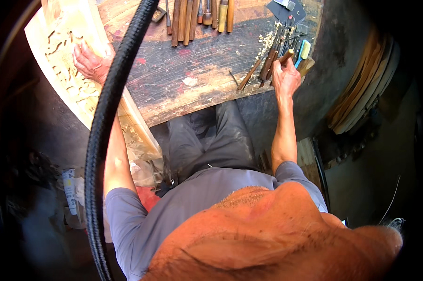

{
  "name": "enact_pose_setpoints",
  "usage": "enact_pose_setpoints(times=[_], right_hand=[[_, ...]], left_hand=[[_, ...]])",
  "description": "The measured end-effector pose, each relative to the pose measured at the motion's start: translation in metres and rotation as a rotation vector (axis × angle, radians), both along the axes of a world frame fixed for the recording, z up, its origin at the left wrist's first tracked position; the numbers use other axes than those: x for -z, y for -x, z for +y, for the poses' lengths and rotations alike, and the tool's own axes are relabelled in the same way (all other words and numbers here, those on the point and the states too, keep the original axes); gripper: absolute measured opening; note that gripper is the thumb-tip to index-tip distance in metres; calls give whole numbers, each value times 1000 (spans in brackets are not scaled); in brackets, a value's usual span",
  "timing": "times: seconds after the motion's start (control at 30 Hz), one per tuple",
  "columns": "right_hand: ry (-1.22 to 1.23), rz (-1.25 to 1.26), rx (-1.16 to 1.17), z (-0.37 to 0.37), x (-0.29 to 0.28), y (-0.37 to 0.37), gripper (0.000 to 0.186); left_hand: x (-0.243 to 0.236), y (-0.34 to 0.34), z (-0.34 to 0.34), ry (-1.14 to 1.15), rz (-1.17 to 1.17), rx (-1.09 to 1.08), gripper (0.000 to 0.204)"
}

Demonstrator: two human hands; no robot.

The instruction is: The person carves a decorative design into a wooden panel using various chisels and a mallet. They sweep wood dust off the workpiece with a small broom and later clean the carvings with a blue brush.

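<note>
Head view: a person sits at a worn wooden bench point(174, 91), a carved panel point(73, 70) lying at the left edge, its long axis running from far left toward the near middle. The left hand point(93, 64) rests on the carving, fingers loosely spread and apparently gripping nothing. Well apart, at the bench's right side, the right hand point(286, 79) has its fingers curled closed around a wooden-handled tool point(286, 56), whose visible handle slants up and to the right; its other end cannot be made out. From those fingers the panel lies leftward across the bench, with the left hand far nearer. Further tools point(269, 63) lie just beside the right hand, near pale shavings point(268, 41).
</note>
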State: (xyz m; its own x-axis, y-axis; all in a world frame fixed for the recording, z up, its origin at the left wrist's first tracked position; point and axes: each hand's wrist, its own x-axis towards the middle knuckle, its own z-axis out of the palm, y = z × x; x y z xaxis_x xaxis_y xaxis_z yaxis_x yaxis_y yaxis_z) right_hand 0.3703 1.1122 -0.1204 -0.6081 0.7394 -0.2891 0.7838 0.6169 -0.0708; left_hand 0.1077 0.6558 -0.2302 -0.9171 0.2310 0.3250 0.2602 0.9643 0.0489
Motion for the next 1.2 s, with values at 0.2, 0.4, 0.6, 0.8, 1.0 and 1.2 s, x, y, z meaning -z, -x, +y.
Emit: enact_pose_setpoints(times=[0.2,0.4,0.6,0.8,1.0,1.2], right_hand=[[-196,300,-607,-5,-8,79,19],[-268,346,-1068,23,75,127,33],[-202,257,-1209,30,106,125,56],[-115,353,-1115,16,86,129,53],[-49,103,-180,25,57,47,20],[137,-188,68,6,77,-55,33]], left_hand=[[-2,1,1,-16,12,11,75],[-3,1,0,-14,14,4,74],[0,1,1,-16,13,7,74],[3,-1,-1,13,21,5,74],[-1,-3,-1,15,3,-7,76],[2,1,3,6,7,4,77]])
